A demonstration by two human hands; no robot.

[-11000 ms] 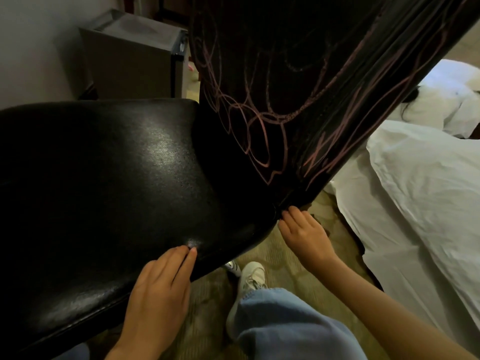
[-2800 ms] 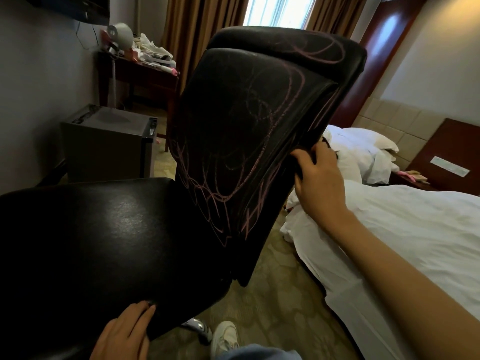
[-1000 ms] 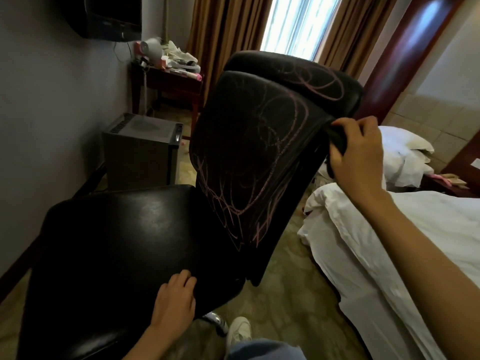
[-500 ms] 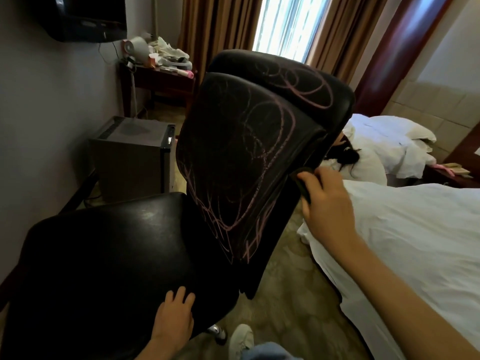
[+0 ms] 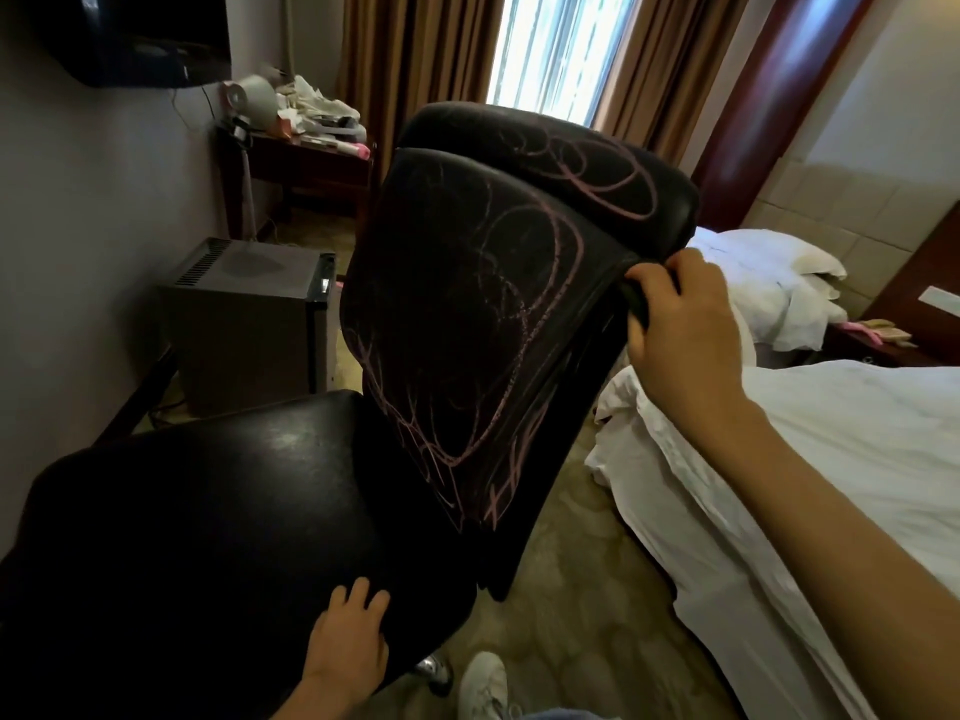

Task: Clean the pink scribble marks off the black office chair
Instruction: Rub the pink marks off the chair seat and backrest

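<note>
- A black flat screen [image 5: 135,39] is fixed high on the far left wall [image 5: 78,226].
- A small grey box-shaped fridge [image 5: 249,309] is set by the wall below it.
- Behind the fridge, a dark wooden tabletop [image 5: 311,148] is piled with papers [image 5: 317,103].
- The black leather office chair [image 5: 208,511] is placed between the fridge and the bed, its seat turned to the left.
- The left hand [image 5: 348,646] is laid flat on the seat's near edge, fingers [image 5: 363,597] straight and close together; nothing is held.
- Pink scribble marks [image 5: 540,314] are drawn in loops and lines all over the chair's back and top pad.
- A white shoe [image 5: 483,683] is seen on the carpet [image 5: 571,589] by the seat's edge.
- The right hand [image 5: 680,330] is wrapped round the right edge of the chair's back, just under the top pad, fingers curled tight on it.
- A bed with white sheets [image 5: 831,459] is found at the right, just beside the chair, with white pillows [image 5: 769,272] further back.
</note>
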